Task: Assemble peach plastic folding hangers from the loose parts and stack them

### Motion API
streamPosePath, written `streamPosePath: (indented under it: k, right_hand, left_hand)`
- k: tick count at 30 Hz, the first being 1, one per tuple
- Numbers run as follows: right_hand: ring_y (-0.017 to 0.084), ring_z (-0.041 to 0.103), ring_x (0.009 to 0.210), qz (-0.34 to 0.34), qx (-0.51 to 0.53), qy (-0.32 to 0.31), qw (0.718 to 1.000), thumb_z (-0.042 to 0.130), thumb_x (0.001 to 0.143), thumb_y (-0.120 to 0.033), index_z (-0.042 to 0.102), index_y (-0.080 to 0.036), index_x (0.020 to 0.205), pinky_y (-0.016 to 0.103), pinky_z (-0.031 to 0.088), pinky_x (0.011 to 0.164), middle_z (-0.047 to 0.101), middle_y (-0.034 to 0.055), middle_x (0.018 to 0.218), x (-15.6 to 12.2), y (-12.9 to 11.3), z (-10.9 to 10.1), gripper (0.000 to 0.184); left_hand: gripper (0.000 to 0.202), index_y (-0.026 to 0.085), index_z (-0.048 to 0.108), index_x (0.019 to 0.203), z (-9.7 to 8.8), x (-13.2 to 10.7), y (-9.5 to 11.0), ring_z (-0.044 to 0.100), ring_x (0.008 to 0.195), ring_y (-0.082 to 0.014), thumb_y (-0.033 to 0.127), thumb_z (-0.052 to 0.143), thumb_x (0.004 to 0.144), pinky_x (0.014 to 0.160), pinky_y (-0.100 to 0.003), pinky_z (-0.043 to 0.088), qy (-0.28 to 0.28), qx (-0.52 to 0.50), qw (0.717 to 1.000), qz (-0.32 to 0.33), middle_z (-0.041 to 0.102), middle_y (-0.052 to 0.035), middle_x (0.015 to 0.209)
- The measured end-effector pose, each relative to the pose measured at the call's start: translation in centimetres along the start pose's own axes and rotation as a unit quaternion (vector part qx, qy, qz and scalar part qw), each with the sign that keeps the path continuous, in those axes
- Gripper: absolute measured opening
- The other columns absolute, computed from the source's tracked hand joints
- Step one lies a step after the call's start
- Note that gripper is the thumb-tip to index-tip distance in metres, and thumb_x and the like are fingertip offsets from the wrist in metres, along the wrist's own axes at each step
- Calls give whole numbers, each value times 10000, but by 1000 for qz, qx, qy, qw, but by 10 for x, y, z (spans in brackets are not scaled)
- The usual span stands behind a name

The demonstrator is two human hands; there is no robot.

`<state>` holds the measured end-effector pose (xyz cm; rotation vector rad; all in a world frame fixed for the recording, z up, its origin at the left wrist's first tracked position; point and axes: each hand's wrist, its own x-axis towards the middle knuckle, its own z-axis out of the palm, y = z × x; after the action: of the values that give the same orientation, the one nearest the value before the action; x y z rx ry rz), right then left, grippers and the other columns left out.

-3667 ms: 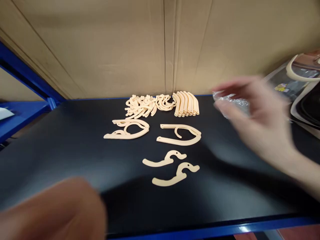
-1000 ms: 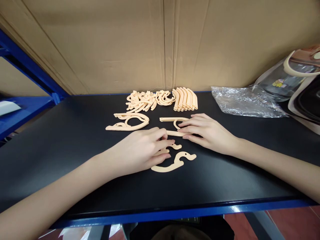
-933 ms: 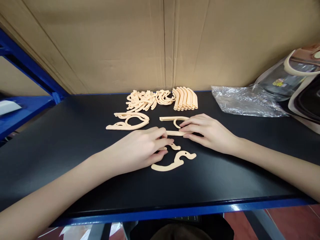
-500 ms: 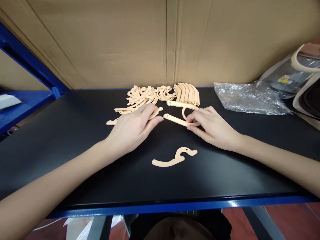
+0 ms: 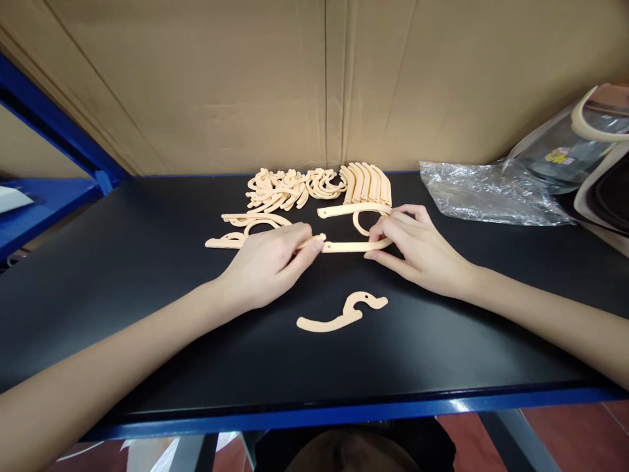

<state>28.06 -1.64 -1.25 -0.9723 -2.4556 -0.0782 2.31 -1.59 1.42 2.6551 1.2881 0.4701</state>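
My left hand [image 5: 275,262] pinches a slim beige curved plastic piece [image 5: 314,240], mostly hidden by the fingers. Its tip meets the holed end of a beige hanger arm [image 5: 346,247]. The other end of that arm sits between the thumb and fingers of my right hand [image 5: 417,246]. Behind it, a second beige arm [image 5: 339,210] with a ring-like curve [image 5: 360,223] reaches toward the same hand; whether they are joined is hidden. Nearer me, a beige S-shaped hook piece [image 5: 329,323] lies flat on the black tabletop [image 5: 236,360].
At the back lie a tangled pile of beige pieces [image 5: 278,190] and a row of bent arms [image 5: 366,183]. Left of centre rests a beige hanger-like assembly [image 5: 258,217]. Clear plastic wrap [image 5: 486,193] and a transparent jug [image 5: 560,154] stand at right. Cardboard [image 5: 196,85] walls the back.
My left hand has moved slightly right and down, bringing its piece against the arm's end. The near arm has swung from slanted to nearly level. The assembly at left shows more.
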Motion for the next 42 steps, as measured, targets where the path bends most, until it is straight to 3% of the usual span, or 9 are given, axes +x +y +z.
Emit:
streamPosePath:
  k: [4, 16, 20, 24, 31, 42]
  right_hand:
    - [175, 574, 817, 2, -5, 1, 1000, 521, 938, -273, 475, -205, 852, 420, 314, 987, 625, 10, 853, 0, -1, -1, 119]
    - [211, 597, 864, -18, -33, 29, 999, 559, 915, -231, 502, -218, 860, 516, 269, 1069, 638, 13, 820, 0, 0, -1, 80]
    - [220, 590, 876, -22, -40, 28, 999, 560, 910, -226, 515, -224, 861, 524, 279, 1062, 649, 17, 838, 0, 0, 0, 67]
    - [212, 585, 872, -28, -45, 33, 998, 556, 914, -233, 524, -217, 855, 519, 275, 1067, 651, 21, 854, 0, -1, -1, 70]
    - [201, 600, 866, -36, -41, 42, 998, 577, 909, -229, 525, -214, 840, 503, 287, 1061, 667, 12, 850, -1, 0, -1, 88]
    - [191, 607, 844, -44, -32, 49, 997, 620, 883, -212, 524, -201, 828, 503, 302, 1054, 668, 9, 838, -1, 0, -2, 111]
  left_hand:
    - [414, 198, 331, 668, 1, 0, 1, 405, 531, -122, 492, 406, 949, 528, -254, 253, -30, 28, 999, 3, 433, 31, 614]
    - [406, 200, 358, 683, 1, 1, 1, 456, 545, -140, 501, 392, 953, 523, -249, 270, -30, 85, 996, -8, 491, 15, 635]
    - [319, 191, 475, 852, 1, 0, 2, 511, 564, -145, 471, 372, 966, 535, -247, 313, -54, 83, 995, 3, 568, 10, 705]
    - [310, 226, 512, 1101, 2, 1, -2, 579, 651, -158, 439, 315, 992, 570, -245, 351, -53, 85, 993, 56, 628, 0, 816]
    - [339, 195, 447, 786, 0, 2, -5, 468, 508, -140, 417, 304, 999, 499, -241, 262, -84, 128, 985, 81, 500, 23, 598]
    - [329, 192, 424, 830, 4, -1, -3, 454, 459, -138, 467, 330, 983, 468, -231, 270, -66, 136, 986, 70, 496, 34, 597]
